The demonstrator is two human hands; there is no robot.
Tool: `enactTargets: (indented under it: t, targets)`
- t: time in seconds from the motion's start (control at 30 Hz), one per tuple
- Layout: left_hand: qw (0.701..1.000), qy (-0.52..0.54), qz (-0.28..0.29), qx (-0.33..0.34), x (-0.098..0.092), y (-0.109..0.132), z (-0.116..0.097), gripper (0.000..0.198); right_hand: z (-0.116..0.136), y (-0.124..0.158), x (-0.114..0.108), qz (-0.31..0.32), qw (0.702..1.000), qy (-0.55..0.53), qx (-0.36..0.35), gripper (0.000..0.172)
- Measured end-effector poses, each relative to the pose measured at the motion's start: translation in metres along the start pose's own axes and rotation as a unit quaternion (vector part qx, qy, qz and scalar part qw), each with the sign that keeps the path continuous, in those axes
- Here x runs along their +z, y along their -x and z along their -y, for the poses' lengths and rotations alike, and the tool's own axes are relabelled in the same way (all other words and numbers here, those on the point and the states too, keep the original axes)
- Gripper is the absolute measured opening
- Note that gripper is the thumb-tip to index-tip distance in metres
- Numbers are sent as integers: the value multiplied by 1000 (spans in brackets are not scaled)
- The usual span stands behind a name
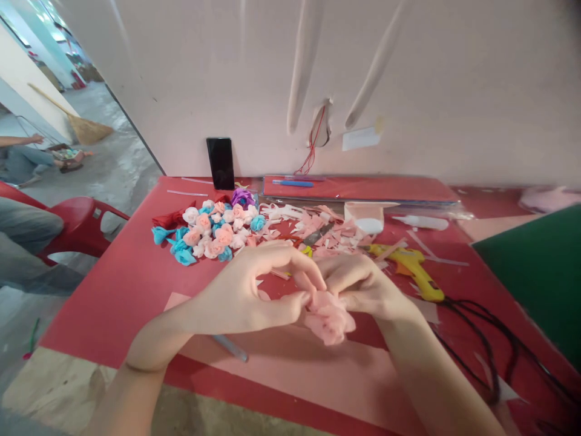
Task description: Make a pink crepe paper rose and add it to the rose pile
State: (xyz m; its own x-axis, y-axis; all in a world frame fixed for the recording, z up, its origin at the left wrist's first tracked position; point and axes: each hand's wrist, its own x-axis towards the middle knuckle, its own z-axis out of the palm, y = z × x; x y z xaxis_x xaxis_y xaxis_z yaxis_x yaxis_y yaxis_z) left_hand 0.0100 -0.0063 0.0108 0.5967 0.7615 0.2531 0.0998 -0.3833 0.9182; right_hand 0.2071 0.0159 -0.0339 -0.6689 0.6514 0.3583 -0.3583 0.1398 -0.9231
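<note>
Between my two hands is a pink paper flower (330,321), its ruffled petals turned toward me. My left hand (267,290) pinches its left side between thumb and fingers. On the other side, my right hand (363,284) grips the flower's edge with thumb and bent fingers. Below them a pink paper sheet (318,375) lies on the red table (113,290), with a pale stick-like tool (230,348) on its left part. Behind my hands is a heap of pink paper scraps (333,233).
Small paper flowers (213,233) in pink, white and blue cluster at back left. A yellow glue gun (417,272) with a black cord lies right. A phone (221,163) leans on the wall. A green board (535,272) stands at right; a person's leg (27,224) shows left.
</note>
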Motion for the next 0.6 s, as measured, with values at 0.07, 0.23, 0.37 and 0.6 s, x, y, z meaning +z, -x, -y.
enactTargets:
  t: [0.07,0.23,0.37,0.6]
  targets:
    - [1000,13,-16,3,1,1,0,21,-9,0,2,-16,999,-28,-1,20]
    - [991,-6,-66,113,5,-3,4,13,-32,1,10,-71,989,-128,7,34]
    - [984,-38,-92,145,7,-5,6,11,-37,0,19,-83,977,-195,14,36]
    - [975,-65,-127,169,7,-7,5,14,-25,-4,34,-108,952,-282,42,18]
